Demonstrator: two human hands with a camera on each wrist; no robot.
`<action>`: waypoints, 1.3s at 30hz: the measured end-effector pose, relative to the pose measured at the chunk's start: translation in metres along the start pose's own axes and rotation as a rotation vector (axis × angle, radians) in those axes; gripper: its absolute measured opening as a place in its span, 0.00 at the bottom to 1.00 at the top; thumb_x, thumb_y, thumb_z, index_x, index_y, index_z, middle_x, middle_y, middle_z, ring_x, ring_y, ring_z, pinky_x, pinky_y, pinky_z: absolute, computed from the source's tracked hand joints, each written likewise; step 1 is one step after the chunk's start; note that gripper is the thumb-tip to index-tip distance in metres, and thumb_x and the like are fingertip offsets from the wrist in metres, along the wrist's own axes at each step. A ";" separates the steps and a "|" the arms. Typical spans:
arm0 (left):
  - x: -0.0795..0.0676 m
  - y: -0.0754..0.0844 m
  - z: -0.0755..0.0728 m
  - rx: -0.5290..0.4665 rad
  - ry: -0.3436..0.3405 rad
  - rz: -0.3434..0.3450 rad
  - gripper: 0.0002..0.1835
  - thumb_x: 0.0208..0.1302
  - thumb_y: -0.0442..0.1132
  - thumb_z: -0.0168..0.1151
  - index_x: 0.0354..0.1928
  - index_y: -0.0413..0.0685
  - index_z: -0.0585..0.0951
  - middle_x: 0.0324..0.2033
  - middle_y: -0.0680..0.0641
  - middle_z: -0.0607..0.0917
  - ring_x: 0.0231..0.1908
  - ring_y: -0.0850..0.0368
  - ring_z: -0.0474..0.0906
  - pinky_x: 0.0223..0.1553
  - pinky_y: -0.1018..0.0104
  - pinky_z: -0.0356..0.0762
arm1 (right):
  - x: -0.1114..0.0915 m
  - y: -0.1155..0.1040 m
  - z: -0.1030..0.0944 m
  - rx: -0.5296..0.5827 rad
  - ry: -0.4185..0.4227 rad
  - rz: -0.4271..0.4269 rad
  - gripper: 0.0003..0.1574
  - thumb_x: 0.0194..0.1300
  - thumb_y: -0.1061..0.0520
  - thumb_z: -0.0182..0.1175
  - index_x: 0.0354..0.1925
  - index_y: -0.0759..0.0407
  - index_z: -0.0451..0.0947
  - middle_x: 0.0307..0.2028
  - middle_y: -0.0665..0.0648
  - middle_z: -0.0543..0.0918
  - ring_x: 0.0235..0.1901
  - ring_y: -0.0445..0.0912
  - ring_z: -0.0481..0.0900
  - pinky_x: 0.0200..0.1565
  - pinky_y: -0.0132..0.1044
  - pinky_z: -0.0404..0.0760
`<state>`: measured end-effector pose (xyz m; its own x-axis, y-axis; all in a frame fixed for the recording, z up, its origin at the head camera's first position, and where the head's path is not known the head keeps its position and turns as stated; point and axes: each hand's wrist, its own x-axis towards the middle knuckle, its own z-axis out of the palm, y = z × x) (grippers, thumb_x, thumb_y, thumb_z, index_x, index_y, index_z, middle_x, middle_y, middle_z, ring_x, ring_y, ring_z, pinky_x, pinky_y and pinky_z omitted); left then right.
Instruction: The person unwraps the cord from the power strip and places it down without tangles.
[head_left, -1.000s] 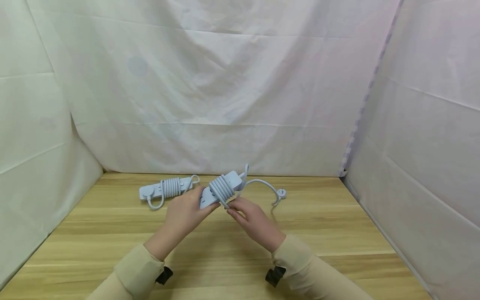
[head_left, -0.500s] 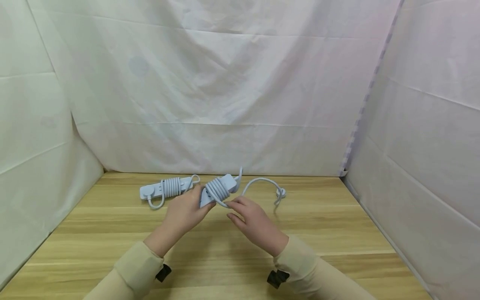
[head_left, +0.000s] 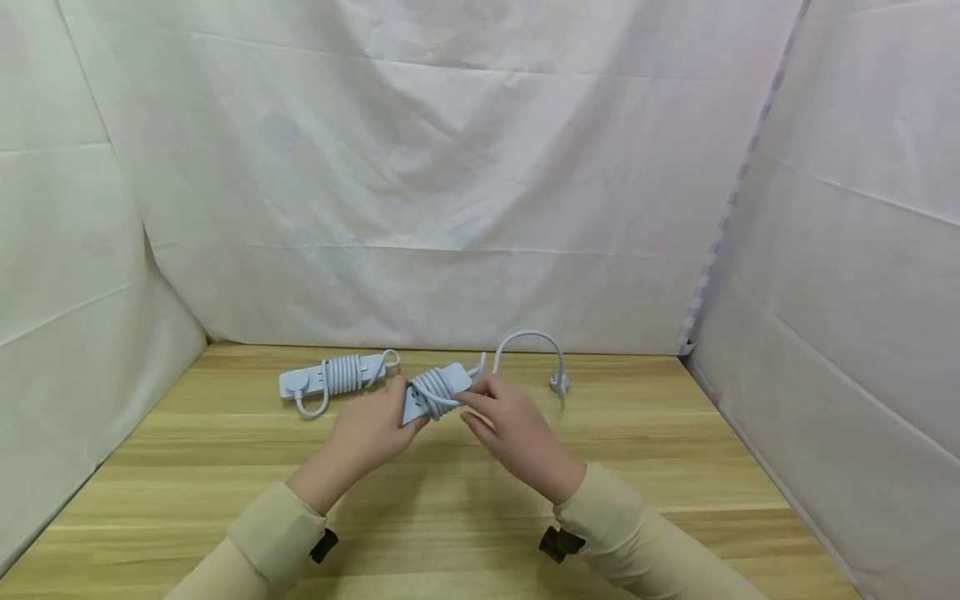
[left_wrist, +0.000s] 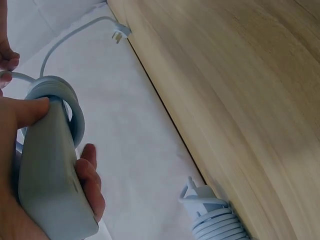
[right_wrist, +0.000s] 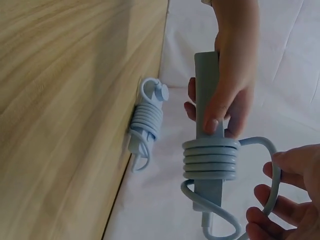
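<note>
Item: power strip (left_wrist: 52, 170), my left hand (head_left: 367, 429) clamped round one end of it, thumb against fingers. Item: cord (right_wrist: 210, 160), coiled round the strip just past my left thumb, its free run pinched in my right hand (head_left: 521, 433). Item: plug (left_wrist: 123, 30), beyond my right fingers; metal prongs (left_wrist: 117, 37) distinct in the left wrist view, blurred from the head. Item: second power strip (head_left: 342, 375), likewise wound, on the table (head_left: 450, 525) beyond my left fingers.

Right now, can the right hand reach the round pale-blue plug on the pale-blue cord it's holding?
Probably yes: nothing visible stands between the right hand and plug, but that hand holds the cord.
</note>
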<state>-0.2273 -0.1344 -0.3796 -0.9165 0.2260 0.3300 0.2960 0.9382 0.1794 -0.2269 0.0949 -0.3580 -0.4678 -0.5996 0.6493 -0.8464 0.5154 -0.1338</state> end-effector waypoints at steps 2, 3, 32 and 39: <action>0.000 0.000 0.000 0.005 0.014 0.012 0.27 0.58 0.59 0.66 0.42 0.42 0.74 0.19 0.53 0.73 0.15 0.57 0.67 0.15 0.60 0.64 | 0.001 0.001 -0.003 -0.005 0.007 0.003 0.15 0.60 0.63 0.69 0.47 0.59 0.84 0.40 0.56 0.78 0.37 0.47 0.76 0.39 0.39 0.75; -0.001 0.000 0.000 0.007 0.011 0.013 0.27 0.58 0.59 0.67 0.42 0.43 0.74 0.19 0.53 0.73 0.15 0.58 0.67 0.15 0.60 0.64 | 0.001 0.002 -0.004 -0.010 0.011 0.001 0.15 0.60 0.63 0.69 0.46 0.59 0.85 0.40 0.56 0.78 0.38 0.47 0.75 0.39 0.39 0.75; -0.018 0.005 -0.014 0.005 -0.084 0.040 0.34 0.41 0.81 0.59 0.19 0.58 0.69 0.14 0.59 0.69 0.14 0.62 0.63 0.16 0.63 0.61 | -0.005 0.055 -0.013 0.001 0.026 0.017 0.10 0.60 0.62 0.69 0.41 0.58 0.88 0.37 0.55 0.78 0.36 0.49 0.71 0.38 0.41 0.71; -0.021 0.002 -0.018 -0.058 -0.101 -0.015 0.34 0.45 0.80 0.58 0.23 0.55 0.72 0.16 0.57 0.70 0.16 0.61 0.65 0.18 0.64 0.62 | -0.019 0.062 -0.011 -0.019 0.021 0.048 0.08 0.55 0.63 0.72 0.36 0.57 0.88 0.34 0.53 0.77 0.34 0.48 0.70 0.38 0.43 0.70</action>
<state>-0.2023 -0.1416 -0.3696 -0.9426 0.2399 0.2324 0.2942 0.9257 0.2379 -0.2677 0.1447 -0.3701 -0.5020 -0.5613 0.6580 -0.8183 0.5546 -0.1511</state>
